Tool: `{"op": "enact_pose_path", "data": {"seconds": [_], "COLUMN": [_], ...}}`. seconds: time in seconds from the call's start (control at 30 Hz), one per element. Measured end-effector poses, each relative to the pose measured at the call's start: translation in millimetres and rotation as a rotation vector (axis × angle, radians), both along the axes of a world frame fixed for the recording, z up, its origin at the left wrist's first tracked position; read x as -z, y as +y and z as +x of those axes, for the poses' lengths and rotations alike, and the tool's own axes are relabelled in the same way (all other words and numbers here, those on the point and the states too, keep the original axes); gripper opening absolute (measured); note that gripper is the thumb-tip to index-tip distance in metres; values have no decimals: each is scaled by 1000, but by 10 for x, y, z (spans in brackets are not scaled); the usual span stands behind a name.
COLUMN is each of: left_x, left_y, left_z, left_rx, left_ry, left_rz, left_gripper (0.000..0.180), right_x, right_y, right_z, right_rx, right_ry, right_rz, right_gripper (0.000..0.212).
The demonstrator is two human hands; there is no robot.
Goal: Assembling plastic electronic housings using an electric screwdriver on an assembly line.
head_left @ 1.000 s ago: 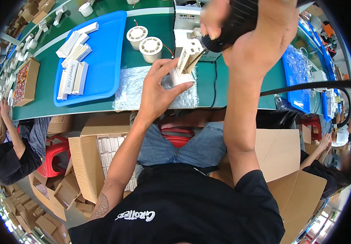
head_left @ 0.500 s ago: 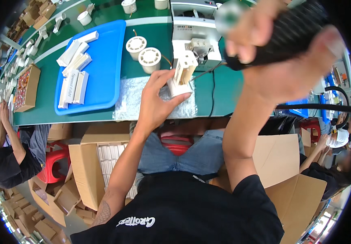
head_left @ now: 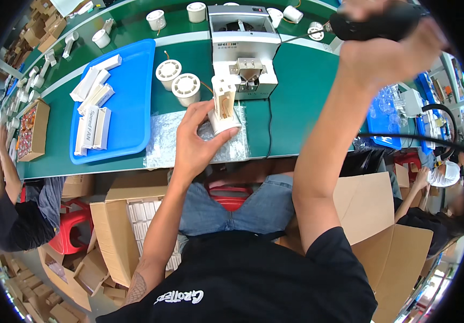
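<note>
The left hand [head_left: 195,142] has its thumb and fingers round a white fan part [head_left: 224,110] on the plastic sheet [head_left: 162,141]. The right hand [head_left: 383,58], well apart, clutches a black power screwdriver [head_left: 370,28].

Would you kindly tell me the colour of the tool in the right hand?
The tool is mostly black, seen best in the head view.

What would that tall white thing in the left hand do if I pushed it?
The tall white thing is probably stiff, since its walls look straight. Let go and pushed high, it might tip, being taller than its base is wide.
</note>
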State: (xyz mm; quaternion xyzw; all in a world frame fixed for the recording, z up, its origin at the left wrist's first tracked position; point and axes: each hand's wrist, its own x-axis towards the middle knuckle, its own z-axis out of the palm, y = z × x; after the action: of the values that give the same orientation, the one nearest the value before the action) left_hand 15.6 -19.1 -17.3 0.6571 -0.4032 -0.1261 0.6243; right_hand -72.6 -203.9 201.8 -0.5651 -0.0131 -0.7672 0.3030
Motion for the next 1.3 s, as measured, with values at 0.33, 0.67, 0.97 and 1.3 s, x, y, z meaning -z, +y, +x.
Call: {"op": "enact_pose_path", "data": {"seconds": [0.33, 0.67, 0.97, 1.3], "left_x": [52, 56, 67, 27], "left_y": [4, -13, 22, 18], "left_z": [2, -7, 21, -2], "left_rx": [6, -4, -20, -5], "left_ry": [11, -65, -55, -37], "left_rz": [3, 14, 11, 23], "left_gripper": [65, 64, 65, 65], "right_x": [320, 290, 413, 430], "right_y": [-58, 280, 478, 589], "right_z": [441, 81, 54, 98], "right_rx": [-570, -475, -538, -573], "right_ry": [212, 310, 338, 371], "right_rz": [61, 174, 188, 163], "right_gripper": [33, 51, 54, 57]}}
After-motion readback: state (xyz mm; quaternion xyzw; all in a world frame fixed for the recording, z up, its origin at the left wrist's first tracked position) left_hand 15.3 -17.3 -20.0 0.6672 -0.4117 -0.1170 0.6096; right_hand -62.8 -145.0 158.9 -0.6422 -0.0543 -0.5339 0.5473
